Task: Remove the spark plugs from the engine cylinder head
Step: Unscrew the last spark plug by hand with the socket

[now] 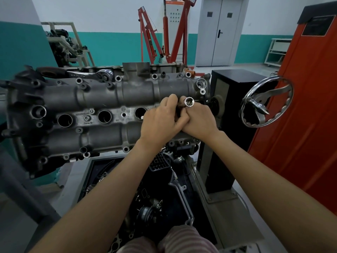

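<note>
Nearest, below the forearms, dark engine parts point(151, 207) lie in a tray under the stand. Above them the two hands meet over the right end of the cylinder head point(102, 99). The right hand point(198, 121) curls its fingers round a chrome socket point(189, 101), whose open end points up toward the camera. The left hand point(160, 119) presses against the right, its fingertips pinching the socket's lower part; what lies between the fingers is hidden. No spark plug can be made out. Three open plug wells point(104, 116) show in a row along the middle of the head, left of the hands. A ratchet point(91, 74) lies on the head's far edge. To the right stands a handwheel point(267, 101); behind, a red hoist point(164, 37).
</note>
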A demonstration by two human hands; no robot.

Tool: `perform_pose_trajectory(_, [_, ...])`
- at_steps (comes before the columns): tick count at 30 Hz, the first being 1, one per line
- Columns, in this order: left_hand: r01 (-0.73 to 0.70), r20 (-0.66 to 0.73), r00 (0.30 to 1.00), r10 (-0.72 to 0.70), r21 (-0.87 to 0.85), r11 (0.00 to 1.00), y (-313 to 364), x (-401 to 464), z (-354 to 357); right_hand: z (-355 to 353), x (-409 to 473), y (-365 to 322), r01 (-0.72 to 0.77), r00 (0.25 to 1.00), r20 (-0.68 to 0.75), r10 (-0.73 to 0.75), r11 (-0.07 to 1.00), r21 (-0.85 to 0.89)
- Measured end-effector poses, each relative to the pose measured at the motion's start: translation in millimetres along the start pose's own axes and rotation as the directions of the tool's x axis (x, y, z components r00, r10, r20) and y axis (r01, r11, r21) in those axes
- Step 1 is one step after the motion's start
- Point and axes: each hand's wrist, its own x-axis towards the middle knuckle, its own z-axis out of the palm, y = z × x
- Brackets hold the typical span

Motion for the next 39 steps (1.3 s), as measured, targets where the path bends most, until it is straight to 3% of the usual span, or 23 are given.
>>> perform_pose_trajectory(5, [0.024, 0.0, 1.0, -0.024, 0.027, 0.999, -4.3, -0.2, 3.6, 2.3, -1.6, 2.0, -0.035, 0.996, -0.085, 0.033, 0.999, -0.025])
perform_pose_trajectory(11, [0.045, 0.014, 0.999, -0.045, -0.035, 0.998, -4.2, 0.6, 2.3, 2.1, -0.7, 4.0, -0.045, 0.999, -0.027, 0.042, 0.994, -0.095])
perform_pose_trajectory(17, [0.029, 0.028, 0.999, -0.025, -0.155, 0.987, -1.3, 0.3, -4.1, 1.3, -2.2, 1.1, 0.019, 0.996, -0.087, -0.018, 1.0, 0.007])
perform_pose_trajectory(21, [0.026, 0.044, 0.999, -0.021, -0.105, 0.994, -1.1, 0.8, -3.3, 2.6, -0.8, 1.4, -0.004, 0.998, -0.068, 0.003, 1.0, -0.005])
perform_pose_trajectory(29, [0.062, 0.03, 0.998, -0.058, -0.15, 0.987, -4.5, 1.2, -2.3, 3.1, -3.3, -1.6, 0.074, 0.974, -0.216, -0.07, 0.997, 0.009])
perform_pose_trajectory(36, [0.05, 0.013, 0.999, -0.049, -0.111, 0.992, -2.9, 1.1, -1.5, 3.1, -3.8, -1.8, 0.071, 0.978, -0.201, -0.06, 0.996, 0.05])
perform_pose_trajectory(39, [0.025, 0.005, 1.0, -0.025, -0.088, 0.996, -4.6, 0.4, -0.6, 4.7, -1.8, -0.1, 0.013, 0.992, -0.128, -0.009, 1.0, 0.025])
